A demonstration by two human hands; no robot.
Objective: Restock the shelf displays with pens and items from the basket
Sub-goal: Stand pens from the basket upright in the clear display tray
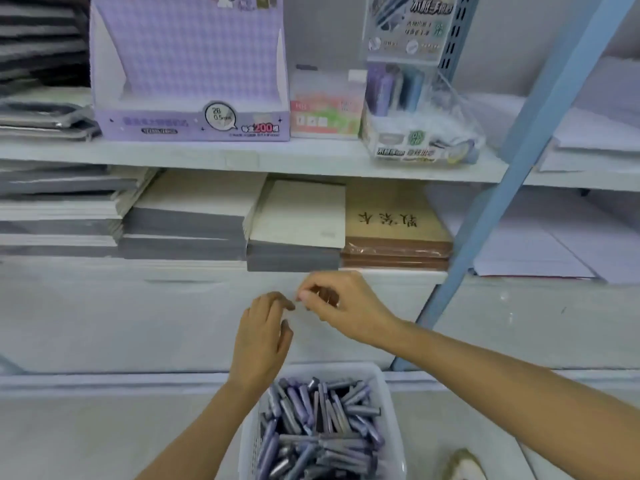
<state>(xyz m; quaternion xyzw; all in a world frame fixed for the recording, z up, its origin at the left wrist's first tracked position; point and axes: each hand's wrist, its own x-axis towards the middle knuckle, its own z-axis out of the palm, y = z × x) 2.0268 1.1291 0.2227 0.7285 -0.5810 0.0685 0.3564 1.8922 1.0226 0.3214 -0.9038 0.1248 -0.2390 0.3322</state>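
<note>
Nearest the lens sits a white plastic basket (388, 386), its lower part cut off by the bottom edge, heaped with purple and grey pens (318, 424) lying every which way. Both forearms rise over it from below. Above the basket and clear of the pens, the left hand (263, 337) is held up with its back to the camera, fingers loosely curled, thumb and forefinger nearly together; whether they pinch anything I cannot tell. Just beside it, almost fingertip to fingertip, the right hand (343, 306) has its fingers bunched around something small and dark (only a brownish sliver shows inside the curl, too blurred to name). Neither hand touches the basket's contents.

Behind the hands runs a white shelf front, and on the shelf above it lie stacks of notebooks (194, 220), with a brown kraft-covered stack (394, 223) at the right bearing black characters. One shelf higher stands a purple display box (190, 84), its compartment showing no pens, its top cropped by the frame. Right of it are a small pink-and-green box (325, 109) and a clear pen display (412, 98) holding a few upright pens, partly veiled by crinkled plastic. A blue shelf upright (512, 174) slants across the right. Printing on the boxes is mostly too soft to read.
</note>
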